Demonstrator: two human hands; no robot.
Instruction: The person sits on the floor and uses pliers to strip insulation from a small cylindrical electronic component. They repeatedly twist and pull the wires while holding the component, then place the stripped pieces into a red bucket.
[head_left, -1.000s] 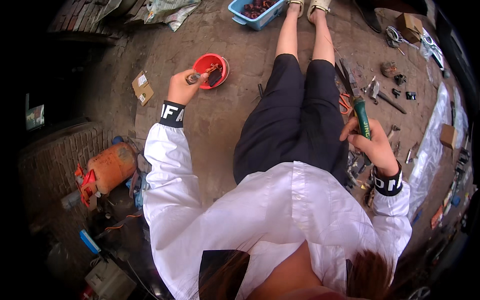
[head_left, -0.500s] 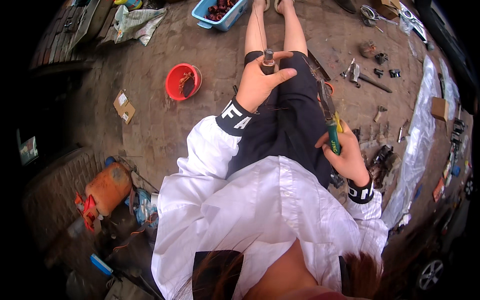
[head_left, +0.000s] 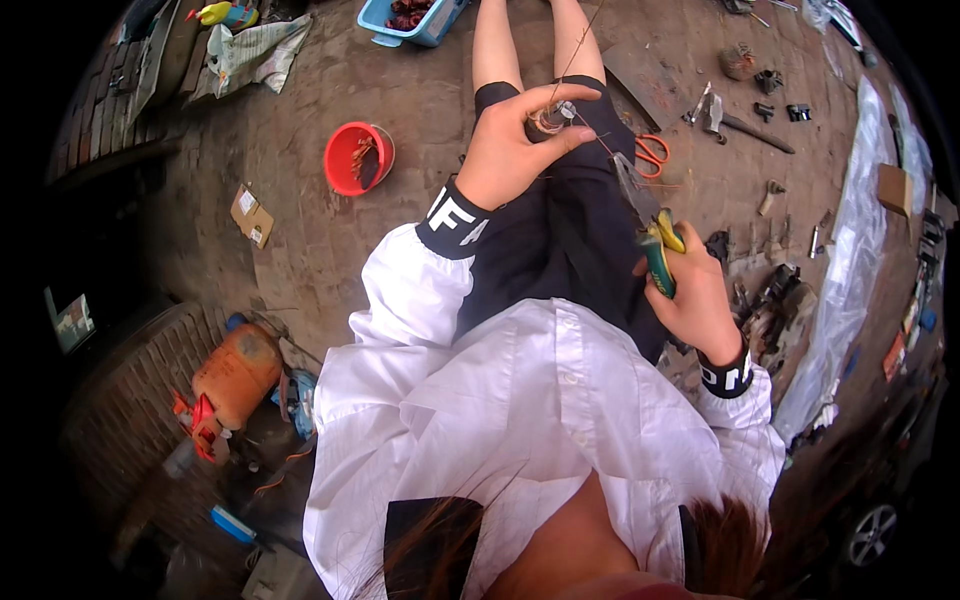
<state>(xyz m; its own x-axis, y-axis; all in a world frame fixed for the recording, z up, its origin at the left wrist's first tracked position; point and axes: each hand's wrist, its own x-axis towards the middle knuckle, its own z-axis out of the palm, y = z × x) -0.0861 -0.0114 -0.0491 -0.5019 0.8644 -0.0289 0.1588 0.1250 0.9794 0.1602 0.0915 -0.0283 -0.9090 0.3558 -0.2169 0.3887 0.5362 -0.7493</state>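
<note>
The little metal part (head_left: pixel 548 117) with thin wire on it is now up over the lap, pinched tight in the left hand (head_left: pixel 510 150). A second ago that hand was out by the red bowl (head_left: pixel 357 158); now the bowl sits well off to the left of the grip. The right hand (head_left: pixel 697 295) is clenched around the pliers (head_left: pixel 650 225), whose green and yellow handles stick out of the fist. Their tip has come close to the part, and a thin wire (head_left: pixel 600 145) seems to run between the two, though it is too fine to be sure. So the picking-up looks done, and the wire work is starting. Orange scissors (head_left: pixel 652 152) lie just past the pliers.
</note>
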